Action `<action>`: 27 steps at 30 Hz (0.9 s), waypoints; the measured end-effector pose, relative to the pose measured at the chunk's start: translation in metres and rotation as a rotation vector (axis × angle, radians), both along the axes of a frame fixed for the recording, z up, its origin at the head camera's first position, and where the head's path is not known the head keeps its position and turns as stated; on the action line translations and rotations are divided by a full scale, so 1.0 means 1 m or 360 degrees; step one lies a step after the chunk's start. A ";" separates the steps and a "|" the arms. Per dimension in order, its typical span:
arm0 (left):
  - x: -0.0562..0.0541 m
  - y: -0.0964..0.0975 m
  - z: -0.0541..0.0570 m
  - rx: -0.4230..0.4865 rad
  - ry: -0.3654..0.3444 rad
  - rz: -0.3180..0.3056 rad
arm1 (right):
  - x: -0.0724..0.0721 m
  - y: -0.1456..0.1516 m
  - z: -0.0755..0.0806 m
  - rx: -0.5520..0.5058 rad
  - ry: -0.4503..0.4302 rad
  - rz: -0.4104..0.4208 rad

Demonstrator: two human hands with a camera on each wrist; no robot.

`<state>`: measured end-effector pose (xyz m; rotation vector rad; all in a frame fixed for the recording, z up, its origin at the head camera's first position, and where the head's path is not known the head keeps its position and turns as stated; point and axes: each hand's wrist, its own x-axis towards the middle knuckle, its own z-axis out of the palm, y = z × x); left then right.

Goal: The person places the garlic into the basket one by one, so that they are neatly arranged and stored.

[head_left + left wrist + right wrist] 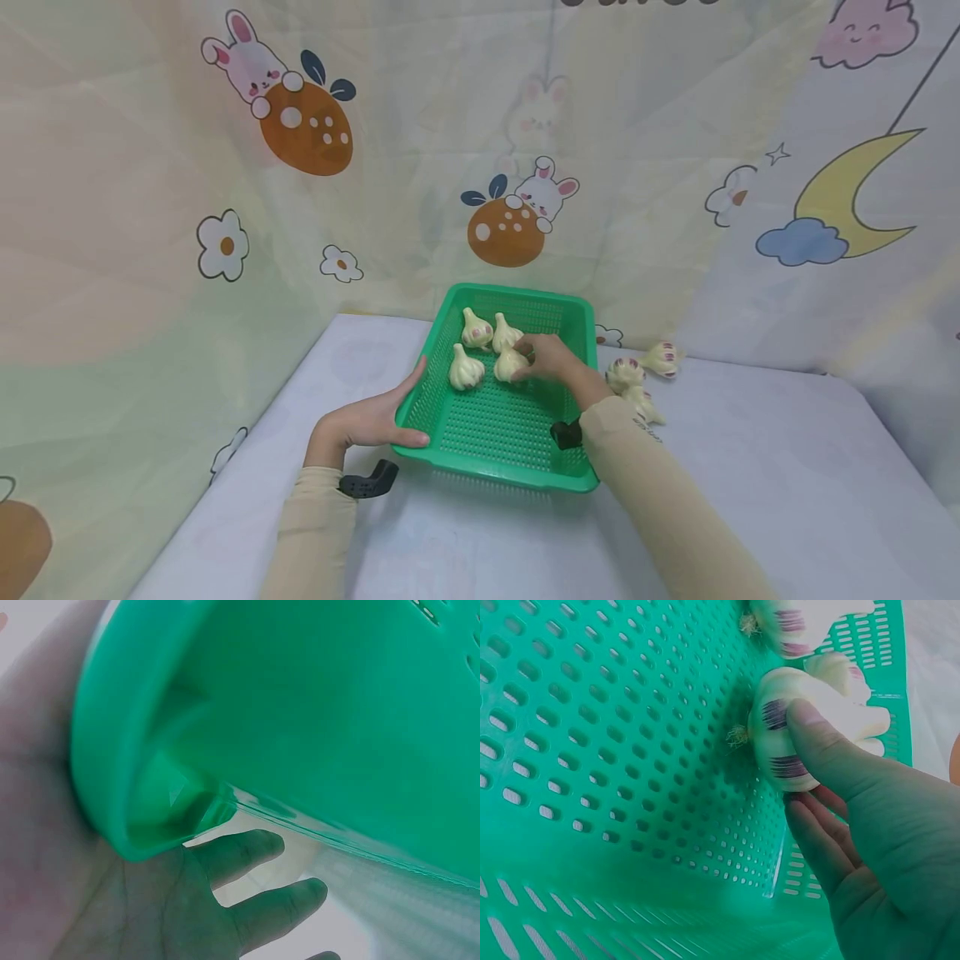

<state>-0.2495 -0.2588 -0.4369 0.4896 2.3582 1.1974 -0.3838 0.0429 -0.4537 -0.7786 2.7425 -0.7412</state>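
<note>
A green plastic basket (495,469) with perforated walls and floor sits at the middle of the table. My left hand (369,419) rests against its left side near the front corner. The thumb lies over the rim, and in the left wrist view the fingers (274,911) stretch out straight and spread below it. Inside the basket my right hand (551,360) pinches a garlic bulb (784,727) between thumb and fingers. Other garlic bulbs lie around it: one at the left (466,369), one at the back left (476,330) and one just behind (505,330).
Three more garlic bulbs lie on the white table right of the basket: one near its side (624,373), one in front (642,403), one farther back (662,359). A printed cloth curtain (420,200) hangs close behind the basket and along the left side.
</note>
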 end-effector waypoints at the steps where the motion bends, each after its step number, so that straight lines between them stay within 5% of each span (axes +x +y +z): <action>1: 0.000 0.000 0.000 0.0004 -0.0001 -0.0001 | 0.000 0.000 0.000 0.0004 0.0003 -0.0003; 17: -0.001 0.001 -0.004 0.0002 -0.0018 0.0008 | -0.003 0.006 -0.001 0.0038 0.0165 0.0010; 21: 0.000 0.001 -0.002 -0.0004 -0.0019 0.0010 | 0.003 0.002 0.010 0.0020 0.0118 -0.0147; 27: 0.000 -0.001 0.002 -0.0024 -0.0003 -0.0012 | 0.017 -0.023 0.032 -0.0166 0.0291 -0.0399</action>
